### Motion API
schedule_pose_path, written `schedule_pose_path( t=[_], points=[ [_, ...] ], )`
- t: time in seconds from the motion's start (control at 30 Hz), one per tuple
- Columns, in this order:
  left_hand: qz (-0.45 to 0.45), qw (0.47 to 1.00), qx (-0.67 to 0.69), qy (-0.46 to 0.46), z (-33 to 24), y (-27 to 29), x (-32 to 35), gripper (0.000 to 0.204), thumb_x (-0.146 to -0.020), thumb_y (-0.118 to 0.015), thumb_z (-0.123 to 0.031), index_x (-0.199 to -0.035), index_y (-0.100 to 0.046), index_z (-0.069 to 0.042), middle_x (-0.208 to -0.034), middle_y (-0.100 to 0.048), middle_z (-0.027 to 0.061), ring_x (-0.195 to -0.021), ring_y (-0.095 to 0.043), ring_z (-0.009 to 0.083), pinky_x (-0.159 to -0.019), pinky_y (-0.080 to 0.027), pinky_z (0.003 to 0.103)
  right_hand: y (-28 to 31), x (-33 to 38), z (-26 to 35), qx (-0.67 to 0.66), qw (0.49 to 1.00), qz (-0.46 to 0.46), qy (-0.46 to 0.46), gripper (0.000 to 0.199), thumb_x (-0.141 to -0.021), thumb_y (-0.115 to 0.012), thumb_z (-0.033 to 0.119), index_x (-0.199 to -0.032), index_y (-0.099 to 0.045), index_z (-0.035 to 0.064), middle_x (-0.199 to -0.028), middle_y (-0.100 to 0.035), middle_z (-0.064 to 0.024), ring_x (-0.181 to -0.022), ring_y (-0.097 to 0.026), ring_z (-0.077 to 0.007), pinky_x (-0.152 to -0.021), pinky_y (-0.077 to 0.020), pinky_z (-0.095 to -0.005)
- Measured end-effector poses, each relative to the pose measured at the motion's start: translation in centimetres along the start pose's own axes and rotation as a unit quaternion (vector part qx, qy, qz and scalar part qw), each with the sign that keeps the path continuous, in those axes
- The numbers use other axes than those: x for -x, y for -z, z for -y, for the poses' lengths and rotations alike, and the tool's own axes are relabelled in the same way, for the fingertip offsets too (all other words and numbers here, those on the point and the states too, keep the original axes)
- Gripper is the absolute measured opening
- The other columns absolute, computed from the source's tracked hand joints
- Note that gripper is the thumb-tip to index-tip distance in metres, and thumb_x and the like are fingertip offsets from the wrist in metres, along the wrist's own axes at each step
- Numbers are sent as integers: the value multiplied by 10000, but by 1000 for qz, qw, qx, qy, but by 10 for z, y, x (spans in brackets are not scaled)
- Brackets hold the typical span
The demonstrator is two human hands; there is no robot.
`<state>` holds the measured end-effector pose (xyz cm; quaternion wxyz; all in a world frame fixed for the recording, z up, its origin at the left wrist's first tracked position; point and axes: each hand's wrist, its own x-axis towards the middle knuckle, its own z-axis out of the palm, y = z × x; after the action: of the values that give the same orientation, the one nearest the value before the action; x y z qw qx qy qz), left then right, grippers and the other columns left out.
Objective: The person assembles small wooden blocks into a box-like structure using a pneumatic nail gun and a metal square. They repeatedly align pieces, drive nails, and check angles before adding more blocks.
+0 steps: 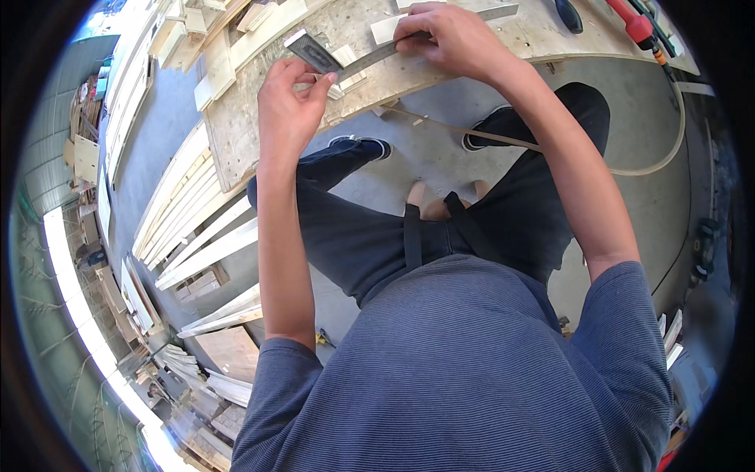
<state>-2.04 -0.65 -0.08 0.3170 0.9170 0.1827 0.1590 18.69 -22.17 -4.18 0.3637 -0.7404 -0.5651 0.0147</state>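
Above the near edge of the wooden workbench (236,145) I hold a measuring square with a dark head (314,53) and a long steel ruler blade (370,59). My left hand (292,106) pinches at the head, with thumb and forefinger drawn together. My right hand (448,43) is closed around the blade farther right, and the blade's end sticks out past the knuckles. Beneath the square lies a small pale wood piece (352,79). Another light strip (385,30) shows next to my right fingers, partly covered by them.
Wood offcuts (185,31) crowd the bench's far left. A black handle (568,16) and a red air tool (638,30) lie at the far right; a hose (680,118) loops below. Long boards (185,197) are stacked at left. My legs straddle the floor before the bench.
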Motion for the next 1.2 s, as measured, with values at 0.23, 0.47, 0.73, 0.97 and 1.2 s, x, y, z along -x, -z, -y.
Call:
schedule_pose_path(
  t=[0.23,0.47,0.73,0.97,1.2],
  points=[
    [-12,999,46,16,0,-6,5,237,-959,-859,-77,-1102,-789,99,-1212,-688,165,-1009,-797,251,-890,-727,367,2,-2,5,51,998,-10,31,93,-901,-811,166,-967,-809,100,-934,-724,-131,-957,-726,-377,-838,-580,-503],
    [-22,999,47,17,-1,-8,5,231,-948,-856,-60,-1099,-793,103,-1217,-679,163,-1001,-791,250,-894,-727,360,3,-1,5,58,998,-8,31,96,-901,-814,172,-968,-813,103,-927,-720,-128,-950,-723,-374,-836,-580,-503],
    [-27,998,57,8,9,-11,5,243,-944,-859,-61,-1124,-793,89,-1223,-677,159,-982,-787,244,-870,-721,359,5,-1,11,66,998,-1,14,101,-900,-818,170,-973,-819,101,-930,-720,-132,-955,-725,-375,-843,-581,-502],
    [-30,997,68,21,3,-10,5,231,-949,-851,-53,-1121,-791,88,-1216,-675,158,-979,-782,246,-865,-721,364,0,2,12,73,997,-31,18,122,-991,-803,172,-1086,-807,95,-1021,-747,-84,-943,-731,-346,-808,-578,-466],
    [-40,998,56,12,7,-13,6,218,-945,-856,-64,-1086,-785,87,-1220,-674,164,-989,-784,267,-859,-722,377,-2,2,12,76,997,-29,17,111,-985,-799,156,-1071,-790,85,-1004,-733,-90,-938,-722,-357,-807,-572,-475]
  ],
)
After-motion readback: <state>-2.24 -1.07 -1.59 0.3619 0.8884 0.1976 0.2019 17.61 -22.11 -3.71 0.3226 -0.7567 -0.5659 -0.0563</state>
